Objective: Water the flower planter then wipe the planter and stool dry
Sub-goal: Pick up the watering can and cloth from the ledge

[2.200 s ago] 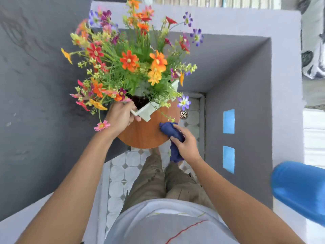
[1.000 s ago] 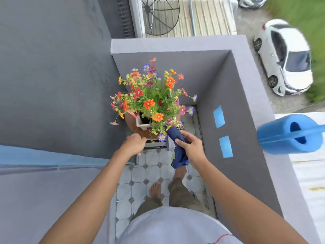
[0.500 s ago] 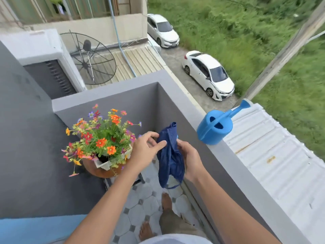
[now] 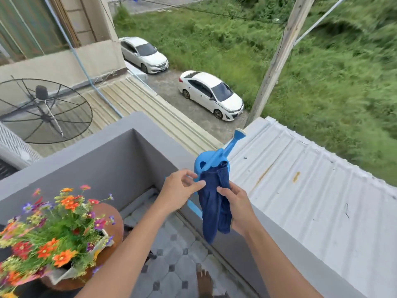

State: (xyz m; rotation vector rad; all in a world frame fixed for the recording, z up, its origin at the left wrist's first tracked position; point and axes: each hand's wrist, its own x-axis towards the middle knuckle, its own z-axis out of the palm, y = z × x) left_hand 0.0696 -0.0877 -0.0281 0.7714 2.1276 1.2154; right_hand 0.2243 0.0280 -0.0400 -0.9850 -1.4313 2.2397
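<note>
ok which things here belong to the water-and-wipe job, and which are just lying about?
Job: flower planter, stool under it, blue cloth held by left hand and right hand, blue watering can on the balcony wall.
Lying about: satellite dish, two white cars, utility pole, corrugated roof.

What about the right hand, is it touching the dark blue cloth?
Touching. The head view shows the right hand with thumb and fingers curled round the dark blue cloth, which hangs down from that grip.
</note>
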